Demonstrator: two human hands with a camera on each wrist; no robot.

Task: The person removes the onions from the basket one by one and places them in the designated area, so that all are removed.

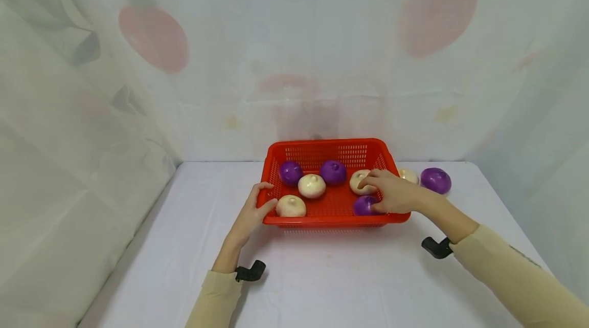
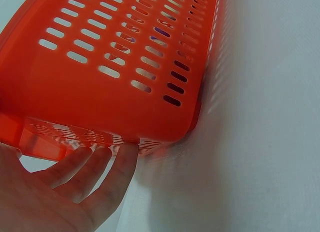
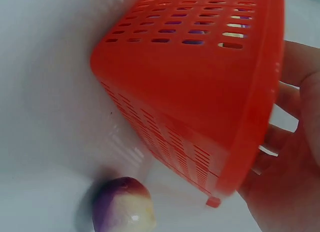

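Left hand (image 1: 247, 213): at the basket's left side, forearm in from below; thumb over the rim, other fingertips against the outer wall; clamped on the basket.
Right hand (image 1: 393, 192): palm down over the basket's right rim, fingers bent into it; index finger on the right cream turnip (image 1: 357, 182), thumb against the front purple turnip (image 1: 361, 205). Thumb and index apart; cannot tell if either turnip is gripped.
Red basket (image 1: 324, 221): plastic, slotted walls, upright on the white table (image 1: 331, 277); six turnips inside, three purple, three cream.
Back of basket: left purple turnip (image 1: 290, 172), back purple turnip (image 1: 333, 172).
Mid and front left: middle cream turnip (image 1: 312, 186); front cream turnip (image 1: 291, 206) near the left thumb.
Outside basket, right: outer cream turnip (image 1: 408, 176) just beside the wall, partly hidden by the right hand; outer purple turnip (image 1: 435, 180) next to it, farther right.
Turnip look: round, glossy, small knob on several; cream ones pinkish in places.
Wrists: black camera mount (image 1: 251, 270) on left, another (image 1: 436, 247) on right; beige sleeves (image 1: 215, 297).
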